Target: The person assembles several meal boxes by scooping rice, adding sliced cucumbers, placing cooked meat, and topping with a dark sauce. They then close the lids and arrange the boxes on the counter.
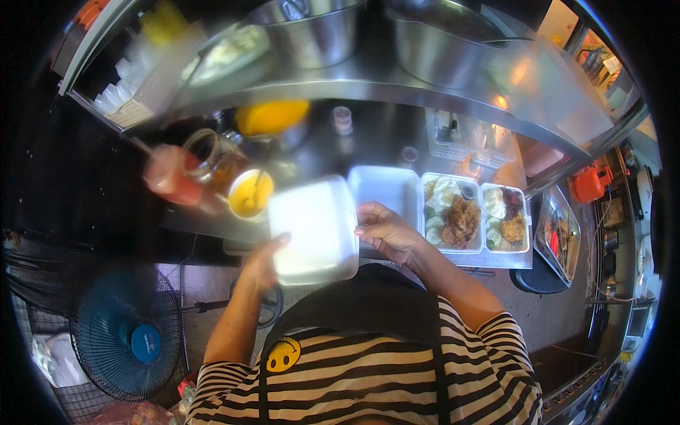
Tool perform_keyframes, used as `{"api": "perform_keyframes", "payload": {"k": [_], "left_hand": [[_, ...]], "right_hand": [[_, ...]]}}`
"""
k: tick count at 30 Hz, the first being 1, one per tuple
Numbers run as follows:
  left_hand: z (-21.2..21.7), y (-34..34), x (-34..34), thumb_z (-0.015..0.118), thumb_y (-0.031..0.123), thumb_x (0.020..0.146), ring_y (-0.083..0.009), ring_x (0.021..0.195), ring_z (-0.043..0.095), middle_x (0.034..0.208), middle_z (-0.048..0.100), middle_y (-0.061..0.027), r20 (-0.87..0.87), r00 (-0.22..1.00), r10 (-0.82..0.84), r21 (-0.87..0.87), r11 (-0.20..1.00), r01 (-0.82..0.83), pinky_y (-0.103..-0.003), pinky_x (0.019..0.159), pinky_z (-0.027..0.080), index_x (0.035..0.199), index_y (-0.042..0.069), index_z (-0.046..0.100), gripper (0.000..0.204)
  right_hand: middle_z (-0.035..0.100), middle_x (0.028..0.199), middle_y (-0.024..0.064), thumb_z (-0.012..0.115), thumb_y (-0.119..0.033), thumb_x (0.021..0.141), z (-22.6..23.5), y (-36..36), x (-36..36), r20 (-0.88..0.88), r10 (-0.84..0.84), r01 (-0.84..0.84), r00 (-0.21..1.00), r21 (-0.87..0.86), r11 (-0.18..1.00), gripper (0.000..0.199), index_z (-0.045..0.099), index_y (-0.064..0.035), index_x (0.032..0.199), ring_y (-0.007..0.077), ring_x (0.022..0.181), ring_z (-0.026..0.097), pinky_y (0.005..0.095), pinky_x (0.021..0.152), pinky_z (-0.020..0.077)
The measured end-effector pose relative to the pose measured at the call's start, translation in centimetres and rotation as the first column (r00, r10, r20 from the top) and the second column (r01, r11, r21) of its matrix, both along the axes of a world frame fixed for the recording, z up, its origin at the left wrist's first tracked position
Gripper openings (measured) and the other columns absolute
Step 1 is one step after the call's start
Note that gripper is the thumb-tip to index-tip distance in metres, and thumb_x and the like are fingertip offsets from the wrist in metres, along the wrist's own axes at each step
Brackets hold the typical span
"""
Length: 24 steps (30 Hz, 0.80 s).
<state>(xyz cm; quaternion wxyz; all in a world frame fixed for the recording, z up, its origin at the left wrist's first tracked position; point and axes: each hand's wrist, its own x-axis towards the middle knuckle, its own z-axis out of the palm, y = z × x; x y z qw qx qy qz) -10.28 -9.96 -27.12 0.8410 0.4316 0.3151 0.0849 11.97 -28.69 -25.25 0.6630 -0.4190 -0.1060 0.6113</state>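
A white foam takeaway box [313,234], apparently closed, is held up in front of my body. My left hand [262,262] grips its left edge, slightly blurred, while the fingers of my right hand [386,230] pinch its right edge. Just behind and to the right, a foam box lid or tray [383,190] lies with its hollow side up. Beyond my right forearm stand two food-filled boxes: one foam tray holds rice, cucumber slices, a small sauce cup and fried meat [462,221], and the other holds a similar fried piece [513,229].
Behind the box are a bowl of yellow liquid [251,193], a glass jar [203,150] and a red container [170,173]. A steel shelf [340,86] with large pots [315,39] overhangs the counter. A fan [127,340] stands left; a metal food tray [556,234] sits right.
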Motion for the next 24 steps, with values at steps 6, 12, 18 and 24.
{"api": "perform_keyframes", "payload": {"k": [6,12,18,24], "left_hand": [[-2.3,1.0,-1.5,0.071,0.032,0.079,-0.0278,0.098,0.062,0.111,0.060,-0.0183,0.021,1.000,0.012,-0.078,0.997,-0.010,-0.039,0.086,0.052,0.126,-0.006,0.046,0.065],[-2.0,2.3,-2.7,0.068,0.030,0.081,-0.0297,0.097,0.065,0.110,0.062,-0.0198,-0.002,0.998,0.068,-0.061,0.996,-0.068,-0.041,0.087,0.053,0.125,-0.006,0.048,0.060],[-0.7,1.0,-1.1,0.068,0.027,0.080,-0.0289,0.102,0.062,0.113,0.061,-0.0180,0.061,0.998,0.028,-0.104,0.994,-0.021,-0.041,0.089,0.051,0.125,-0.004,0.048,0.059],[-3.7,0.8,3.9,0.065,0.033,0.084,-0.0293,0.103,0.061,0.115,0.060,-0.0172,-0.033,0.999,-0.012,-0.047,0.999,0.010,-0.042,0.091,0.049,0.127,-0.002,0.047,0.058]], "right_hand": [[0.054,0.111,0.0081,0.067,-0.005,0.083,0.5,0.6,0.5,0.258,0.161,-0.166,0.952,-0.004,0.986,0.044,0.050,-0.0082,0.123,0.0185,0.104,0.056,0.0316,0.085,0.0494],[0.053,0.113,0.0145,0.063,-0.017,0.083,-8.9,4.4,4.1,0.984,0.116,-0.177,0.136,-0.091,0.980,0.036,0.061,-0.0154,0.118,0.0296,0.102,0.054,0.0402,0.083,0.0465],[0.051,0.101,0.0145,0.067,-0.023,0.078,-1.6,3.8,1.8,0.904,0.074,0.149,-0.421,-0.012,0.989,0.022,0.067,-0.0125,0.097,0.0320,0.099,0.049,0.0439,0.081,0.0444],[0.050,0.098,0.0151,0.066,-0.013,0.073,7.5,-1.4,5.4,0.900,-0.207,0.325,-0.384,0.341,0.882,0.011,0.062,-0.0083,0.082,0.0343,0.096,0.048,0.0432,0.079,0.0441]]}}
